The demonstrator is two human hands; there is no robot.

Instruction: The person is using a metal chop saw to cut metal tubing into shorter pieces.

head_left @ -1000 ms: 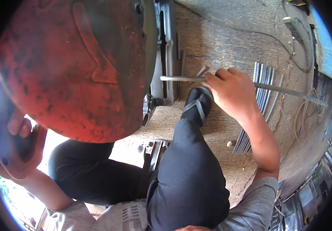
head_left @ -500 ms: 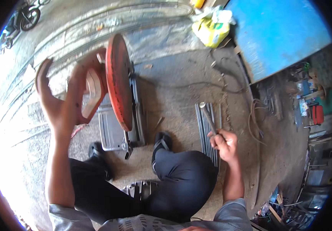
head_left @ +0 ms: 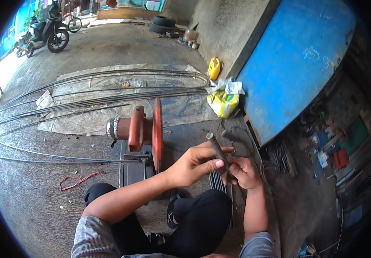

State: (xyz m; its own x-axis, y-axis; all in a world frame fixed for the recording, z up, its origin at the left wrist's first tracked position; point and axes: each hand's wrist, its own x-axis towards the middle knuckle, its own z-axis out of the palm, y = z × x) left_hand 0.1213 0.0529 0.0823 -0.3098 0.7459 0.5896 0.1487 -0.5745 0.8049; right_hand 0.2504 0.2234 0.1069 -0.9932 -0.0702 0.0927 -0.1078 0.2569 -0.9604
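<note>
A short dark metal pipe (head_left: pixel 218 151) is held tilted in front of me, its round pale end pointing up and away. My right hand (head_left: pixel 242 173) grips its lower part with curled fingers. My left hand (head_left: pixel 198 164) reaches across and closes on the pipe's middle, thumb on the near side and fingers behind. Left of the hands stands a red cut-off saw (head_left: pixel 136 129) with a round red guard (head_left: pixel 157 135) and a grey base (head_left: pixel 129 172). Below the hands, several thin metal rods (head_left: pixel 216 182) lie on the floor, partly covered by my left hand and knee.
Long thin rods (head_left: pixel 108 96) stretch over a worn sheet on the floor. A yellow bag (head_left: pixel 224 104) and a yellow jug (head_left: pixel 214 69) stand beside a large blue panel (head_left: pixel 297 64). Scattered tools lie at the right. A motorcycle (head_left: pixel 50 32) is parked at the far left.
My left hand has left its place by the saw's handle and come right onto the pipe. My right hand still holds the pipe. The view has tilted up, showing more floor ahead.
</note>
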